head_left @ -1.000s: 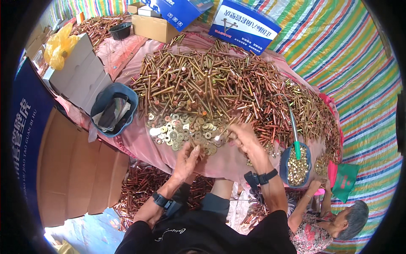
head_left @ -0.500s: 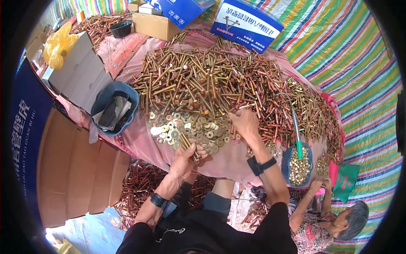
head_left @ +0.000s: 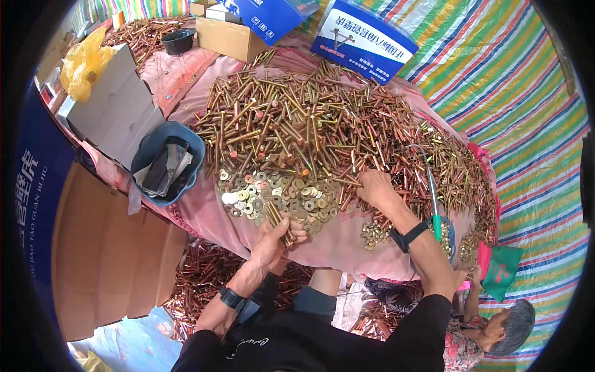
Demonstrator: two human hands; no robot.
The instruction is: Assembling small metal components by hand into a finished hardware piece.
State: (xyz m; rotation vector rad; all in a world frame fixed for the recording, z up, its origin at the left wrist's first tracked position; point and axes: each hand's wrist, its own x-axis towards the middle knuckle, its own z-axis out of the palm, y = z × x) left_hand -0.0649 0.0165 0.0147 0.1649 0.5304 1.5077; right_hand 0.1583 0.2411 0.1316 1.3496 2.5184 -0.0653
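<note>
My left hand (head_left: 271, 242) is closed round a small bundle of brass-coloured bolts (head_left: 277, 218), which point up and away from me. It is just in front of a heap of flat round washers (head_left: 291, 193). To its right, my right hand (head_left: 375, 188) has its fingers curled down at the near edge of a pile of metal sleeves (head_left: 396, 146). A bolt-like piece shows beside its fingertips, but what they grip is partly hidden. Behind the washers spreads a large heap of long bolts (head_left: 266, 118).
A blue tub (head_left: 198, 167) with dark contents stands left. Small nuts (head_left: 376, 232) lie near my right wrist; a blue tray (head_left: 451, 239) of nuts is partly behind that arm, beside a green-handled tool (head_left: 436, 226). Another person (head_left: 471, 338) sits at lower right. Boxes (head_left: 365, 43) stand behind.
My right hand has moved right and slightly nearer me, from the washers' edge to the sleeves, and its forearm now covers part of the tray. The left hand still holds the bolts, slightly lower.
</note>
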